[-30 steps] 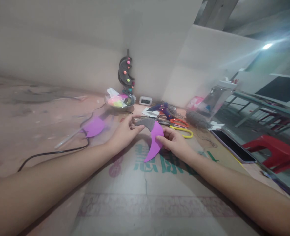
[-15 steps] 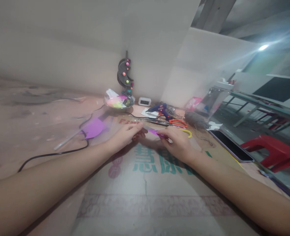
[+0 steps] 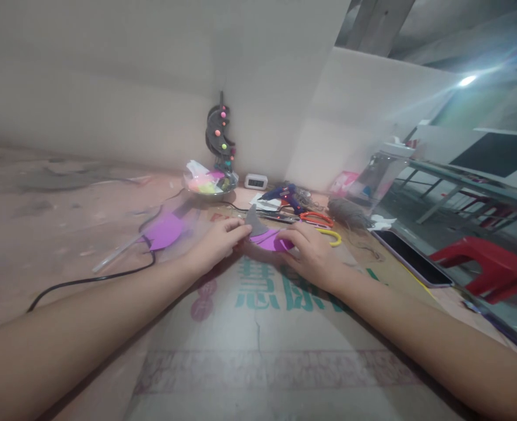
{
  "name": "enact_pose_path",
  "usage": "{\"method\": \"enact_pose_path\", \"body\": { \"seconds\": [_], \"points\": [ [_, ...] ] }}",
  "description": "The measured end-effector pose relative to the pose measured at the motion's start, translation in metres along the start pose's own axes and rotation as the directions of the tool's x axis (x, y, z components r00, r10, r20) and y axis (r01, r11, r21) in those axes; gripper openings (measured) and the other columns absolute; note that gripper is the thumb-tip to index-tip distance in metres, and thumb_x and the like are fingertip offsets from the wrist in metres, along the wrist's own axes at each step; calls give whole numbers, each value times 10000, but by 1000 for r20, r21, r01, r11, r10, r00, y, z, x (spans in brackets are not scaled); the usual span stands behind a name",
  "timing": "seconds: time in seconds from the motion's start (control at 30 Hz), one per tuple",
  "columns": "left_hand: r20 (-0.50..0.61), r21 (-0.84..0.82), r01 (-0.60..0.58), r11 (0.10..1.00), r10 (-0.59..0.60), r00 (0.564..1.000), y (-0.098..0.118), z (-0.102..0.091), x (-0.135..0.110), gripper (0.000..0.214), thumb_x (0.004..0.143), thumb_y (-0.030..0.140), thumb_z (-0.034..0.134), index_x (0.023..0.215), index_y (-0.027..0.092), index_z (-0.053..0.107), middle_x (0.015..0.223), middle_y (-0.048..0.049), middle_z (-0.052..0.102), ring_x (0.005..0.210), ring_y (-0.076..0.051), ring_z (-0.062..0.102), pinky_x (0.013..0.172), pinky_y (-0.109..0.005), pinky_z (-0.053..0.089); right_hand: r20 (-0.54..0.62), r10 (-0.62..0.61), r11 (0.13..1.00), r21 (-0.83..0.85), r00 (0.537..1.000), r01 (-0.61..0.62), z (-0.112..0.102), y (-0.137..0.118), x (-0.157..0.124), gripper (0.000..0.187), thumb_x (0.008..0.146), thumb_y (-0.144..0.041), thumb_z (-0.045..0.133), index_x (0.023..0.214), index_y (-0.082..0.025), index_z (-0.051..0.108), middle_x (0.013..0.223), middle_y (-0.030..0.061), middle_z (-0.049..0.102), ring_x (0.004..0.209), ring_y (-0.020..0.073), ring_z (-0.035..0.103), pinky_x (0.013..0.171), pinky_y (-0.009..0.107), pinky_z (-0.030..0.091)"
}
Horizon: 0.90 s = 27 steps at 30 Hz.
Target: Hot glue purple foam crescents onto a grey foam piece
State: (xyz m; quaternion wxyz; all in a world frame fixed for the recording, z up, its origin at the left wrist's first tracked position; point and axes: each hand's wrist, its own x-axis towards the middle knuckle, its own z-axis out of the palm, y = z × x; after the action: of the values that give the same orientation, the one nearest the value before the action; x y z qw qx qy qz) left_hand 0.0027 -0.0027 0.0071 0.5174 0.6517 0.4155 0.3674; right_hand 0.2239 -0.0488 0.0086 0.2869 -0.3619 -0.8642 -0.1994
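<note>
My left hand (image 3: 223, 240) pinches a pointed, curved grey piece (image 3: 255, 223) between thumb and fingers. From the other side, my right hand (image 3: 313, 251) grips a purple sheet piece (image 3: 271, 242) by its right end. Grey and purple overlap between the two hands, just above the printed cardboard (image 3: 258, 327); whether they are joined I cannot tell. Another purple cutout (image 3: 166, 231) lies to the left beside a clear stick (image 3: 116, 255). Close beyond my right hand are yellow-handled scissors (image 3: 333, 236).
Behind my hands are a blue glue gun (image 3: 285, 193), orange-handled scissors (image 3: 316, 220), a grey yarn roll (image 3: 348, 214) and a small clock (image 3: 255, 182). A glass bowl (image 3: 210, 190) and a dotted crescent ornament (image 3: 218, 133) stand at the wall. A black cord (image 3: 87, 279) crosses left; a phone (image 3: 412, 257) lies right.
The grey piece has tilted up and its pointed shape now shows. More of the purple piece's face is turned into view. Both hands stay in nearly the same place.
</note>
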Motion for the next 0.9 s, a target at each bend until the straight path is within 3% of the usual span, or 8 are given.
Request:
{"method": "enact_pose_path", "body": {
  "seconds": [0.13, 0.3, 0.43, 0.53, 0.6, 0.73, 0.8, 0.9],
  "points": [
    [-31, -41, -17, 999, 16, 999, 4, 1, -1, 277, 799, 361, 551, 619, 168, 470, 540, 41, 473, 494, -76, 410, 467, -189, 273, -18, 153, 987, 48, 988, -152, -3, 3, 0, 444, 819, -425, 652, 1162, -172, 525, 1100, 149, 560, 1071, 285, 524, 917, 453, 454],
    [-35, -55, -33, 998, 31, 999, 0, 1, 0, 290, 793, 369, 564, 609, 166, 469, 533, 46, 463, 496, -75, 405, 485, -199, 282, -22, 323, 930, 193, 946, -313, -4, 10, 1, 557, 843, -419, 616, 1323, -207, 431, 1355, 149, 456, 1281, 287, 411, 1074, 479, 338],
    [-38, -75, -52, 996, 49, 998, 0, 1, 0, 283, 790, 357, 569, 606, 167, 468, 533, 45, 468, 509, -79, 417, 512, -202, 312, 15, 584, 721, 449, 812, -527, 5, 18, 0, 517, 893, -436, 522, 1348, -216, 409, 1304, 125, 527, 1192, 251, 507, 1028, 443, 394],
    [-38, -83, -34, 996, 31, 999, 2, 1, -1, 274, 786, 357, 571, 612, 169, 473, 537, 42, 485, 493, -80, 408, 491, -210, 298, 179, 683, 497, 596, 708, -630, 10, 23, 0, 528, 884, -503, 508, 1311, -199, 444, 1080, 95, 640, 981, 228, 608, 870, 387, 493],
    [-56, -92, -36, 995, 30, 998, 3, 1, -1, 274, 780, 350, 576, 604, 168, 470, 536, 41, 489, 489, -78, 405, 489, -211, 295, 284, 668, 404, 638, 688, -655, 10, 24, 1, 513, 870, -532, 517, 1254, -192, 489, 933, 63, 660, 841, 204, 623, 755, 342, 516],
    [-103, -164, -56, 985, 40, 994, 1, 0, 1, 256, 772, 331, 576, 603, 163, 481, 543, 33, 500, 520, -85, 456, 526, -207, 332, 404, 568, 360, 661, 717, -658, 7, 25, 1, 408, 865, -527, 521, 1051, -166, 567, 688, 7, 615, 588, 144, 571, 579, 278, 491],
    [-134, -205, -36, 978, 9, 991, -2, -2, 3, 248, 774, 338, 573, 618, 165, 488, 546, 30, 506, 521, -90, 471, 523, -207, 343, 487, 510, 363, 626, 709, -690, 3, 27, 2, 370, 855, -487, 549, 1030, -163, 578, 615, -17, 589, 507, 122, 535, 512, 254, 460],
    [-187, -250, -16, 968, -32, 982, -7, -5, 7, 257, 780, 360, 571, 628, 167, 494, 556, 27, 509, 508, -87, 467, 499, -201, 344, 660, 383, 444, 482, 647, -755, -10, 31, 6, 305, 833, -406, 585, 1013, -166, 641, 614, -19, 600, 500, 112, 534, 474, 228, 433]
  ]
}}
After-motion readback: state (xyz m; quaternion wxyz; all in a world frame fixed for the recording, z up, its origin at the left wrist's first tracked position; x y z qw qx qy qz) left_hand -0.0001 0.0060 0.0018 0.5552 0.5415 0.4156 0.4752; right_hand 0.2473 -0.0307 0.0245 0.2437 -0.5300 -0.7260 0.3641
